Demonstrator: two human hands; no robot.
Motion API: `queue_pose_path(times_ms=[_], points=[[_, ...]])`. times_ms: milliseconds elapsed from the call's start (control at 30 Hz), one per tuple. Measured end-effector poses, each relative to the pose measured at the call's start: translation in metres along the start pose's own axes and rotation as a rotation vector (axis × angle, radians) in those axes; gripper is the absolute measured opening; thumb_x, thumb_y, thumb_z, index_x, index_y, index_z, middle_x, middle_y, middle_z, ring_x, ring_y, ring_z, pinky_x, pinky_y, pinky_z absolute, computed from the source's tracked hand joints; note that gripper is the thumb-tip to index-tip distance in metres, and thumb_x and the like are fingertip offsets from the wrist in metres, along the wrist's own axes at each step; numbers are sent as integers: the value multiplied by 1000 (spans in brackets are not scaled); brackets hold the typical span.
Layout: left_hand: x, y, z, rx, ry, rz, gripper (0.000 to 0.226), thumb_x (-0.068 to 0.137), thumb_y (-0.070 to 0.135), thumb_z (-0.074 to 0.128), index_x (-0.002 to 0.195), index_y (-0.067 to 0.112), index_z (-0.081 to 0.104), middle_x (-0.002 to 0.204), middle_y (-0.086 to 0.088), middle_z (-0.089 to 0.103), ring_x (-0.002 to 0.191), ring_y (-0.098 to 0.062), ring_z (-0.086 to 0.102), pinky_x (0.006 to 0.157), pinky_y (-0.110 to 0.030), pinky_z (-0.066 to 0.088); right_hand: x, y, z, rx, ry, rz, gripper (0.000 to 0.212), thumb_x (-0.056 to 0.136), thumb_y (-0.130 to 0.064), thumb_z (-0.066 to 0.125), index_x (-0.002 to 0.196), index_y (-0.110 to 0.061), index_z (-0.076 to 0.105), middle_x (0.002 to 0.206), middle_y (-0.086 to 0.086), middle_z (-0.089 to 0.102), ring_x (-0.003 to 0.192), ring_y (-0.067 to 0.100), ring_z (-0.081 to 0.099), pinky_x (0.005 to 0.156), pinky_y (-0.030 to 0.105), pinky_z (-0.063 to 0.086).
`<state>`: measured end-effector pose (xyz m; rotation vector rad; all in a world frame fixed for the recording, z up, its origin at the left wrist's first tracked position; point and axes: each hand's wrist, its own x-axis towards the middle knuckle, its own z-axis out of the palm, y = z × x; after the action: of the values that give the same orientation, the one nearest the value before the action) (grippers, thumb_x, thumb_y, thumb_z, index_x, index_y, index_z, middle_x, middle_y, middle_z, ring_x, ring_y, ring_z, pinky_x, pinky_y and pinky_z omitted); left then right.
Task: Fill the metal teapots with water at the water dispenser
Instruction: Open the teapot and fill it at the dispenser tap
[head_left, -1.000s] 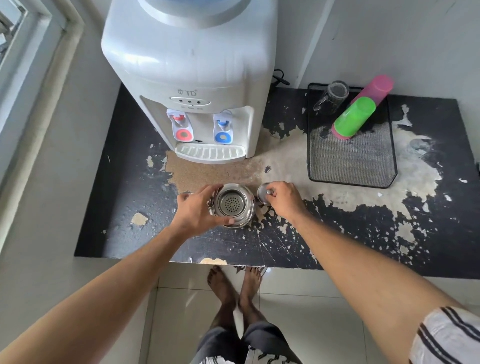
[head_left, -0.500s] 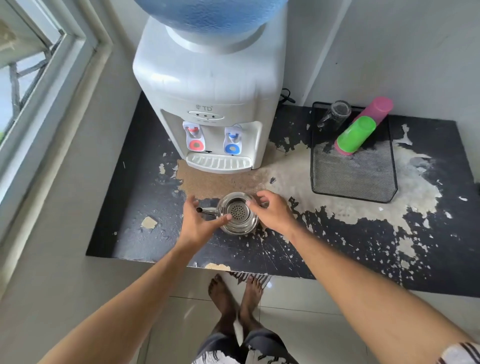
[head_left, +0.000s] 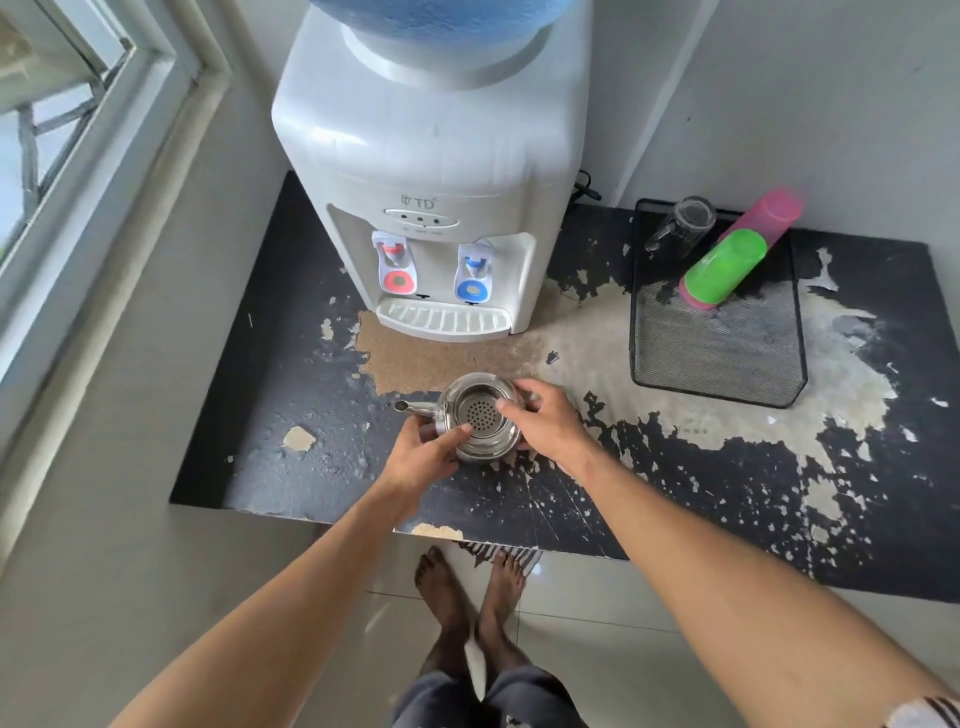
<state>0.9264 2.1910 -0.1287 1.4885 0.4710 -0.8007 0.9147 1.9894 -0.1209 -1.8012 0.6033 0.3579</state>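
Left hand (head_left: 423, 457) fingers are curled against the near-left wall of the metal teapot (head_left: 480, 418), thumb hooked over the rim above the perforated strainer (head_left: 482, 414); the right hand (head_left: 545, 418) is closed round the far-right side, thumb tip also on the rim. Judgement: a two-sided grip to keep the lidless pot level and stop it turning. The teapot rests on or just above the worn black tabletop (head_left: 270, 415), spout pointing left, directly in front of the water dispenser (head_left: 431, 156) and short of its drip tray (head_left: 444, 319). No water visible inside; filling not yet begun. The blue tap (head_left: 471, 275) lies closest ahead. A mesh tray (head_left: 717, 358) holding cups stands well apart to the right, clear of the path.
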Motion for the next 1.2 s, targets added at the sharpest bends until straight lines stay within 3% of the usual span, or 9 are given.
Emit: queue_pose_path(times_ms=[100,200,333,600,700,800,900,1033,1200], points=[[5,13,1,-41,-21,15,47,91,28,81,122,19,48,128,-15,70,111,-33,74,98,-54,60,6,-14,-3,3,31,-1,46,92,-36,76,135,-25,64,111,-6,70,103,20,73,88,49,63],[11,30,3,-78,-38,33,42,95,23,76,126,22,47,120,-15,76,97,-31,80,83,-47,65,15,-29,-5,1,54,-10,47,91,-41,75,135,-26,64,113,-6,70,104,18,72,88,48,63],[27,53,5,-111,-24,72,48,96,20,73,136,18,46,117,-15,77,99,-32,79,73,-43,67,33,-47,-9,17,90,-22,45,90,-48,74,129,-26,66,113,-8,69,101,16,72,82,46,65],[58,83,5,-113,35,98,55,90,30,78,134,11,52,98,-15,81,87,-37,81,72,-43,67,56,-64,-5,52,125,-41,51,90,-58,70,128,-24,62,112,-4,71,100,19,73,86,42,64],[66,87,5,-128,52,99,58,88,31,79,134,9,52,108,-19,77,88,-36,81,77,-48,67,53,-71,-4,-44,222,-137,34,92,-55,69,112,-28,63,102,-8,71,94,13,71,72,21,59],[71,91,3,-121,77,98,60,90,29,79,139,8,50,110,-19,75,88,-36,81,82,-51,67,49,-79,-5,-136,387,-251,25,96,-44,70,109,-23,66,104,-6,71,92,14,69,71,31,59],[73,96,3,-119,84,99,63,91,28,78,142,8,47,107,-20,75,87,-36,81,80,-49,67,49,-90,-7,-276,512,-304,18,93,-40,74,98,-22,70,91,-6,72,79,13,67,57,24,46],[74,99,3,-104,96,96,67,91,28,79,145,6,46,107,-19,76,86,-36,81,74,-44,67,56,-103,-6,-397,515,-138,41,79,-59,80,82,-20,71,79,-4,73,70,18,70,58,30,57],[73,101,4,-113,128,96,68,88,31,80,143,6,48,104,-15,76,82,-34,81,65,-40,67,63,-107,-5,-297,511,70,90,61,-77,81,120,-12,57,112,4,69,98,27,70,78,43,63]])
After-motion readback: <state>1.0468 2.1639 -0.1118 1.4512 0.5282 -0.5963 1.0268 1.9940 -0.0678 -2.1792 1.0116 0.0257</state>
